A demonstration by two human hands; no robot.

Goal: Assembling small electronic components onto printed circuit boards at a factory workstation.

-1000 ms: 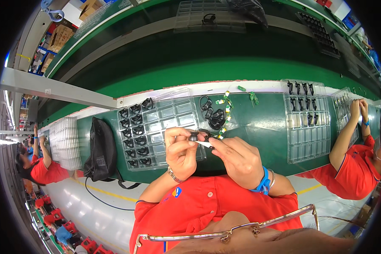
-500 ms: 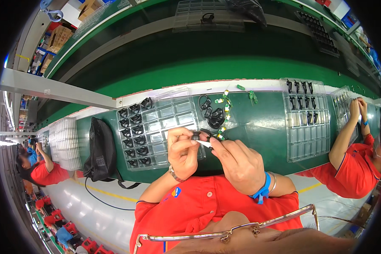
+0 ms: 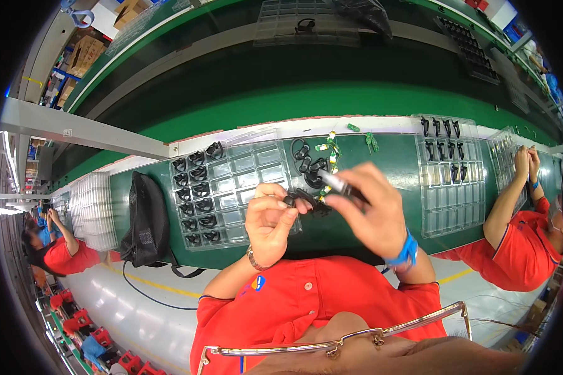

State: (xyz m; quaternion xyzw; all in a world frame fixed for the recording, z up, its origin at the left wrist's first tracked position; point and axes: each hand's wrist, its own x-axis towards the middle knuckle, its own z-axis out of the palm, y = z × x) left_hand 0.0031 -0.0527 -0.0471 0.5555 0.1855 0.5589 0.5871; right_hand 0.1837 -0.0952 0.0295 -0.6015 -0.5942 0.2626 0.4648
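In my left hand, closed in a pinch, is a small black earphone piece. My right hand, smeared by motion, grips a slim white-and-black tube-like thing whose kind I cannot make out. Its light end points up and left, apart from the left hand's piece. Just beyond my hands lie black ear-hook earphones in a loose pile, partly hidden by the right hand. Left of them is a clear compartment tray, its left columns holding several black earphones.
Green-and-white small parts and green pieces lie beyond the pile. A black bag sits at the left, near stacked clear trays. Another earphone tray stands right, beside a co-worker's arms. A grey beam crosses the left.
My right hand has moved right and slightly up, drawing the white tip away from the piece in my left hand. The tube-like thing now tilts up-left. My left hand stays almost still.
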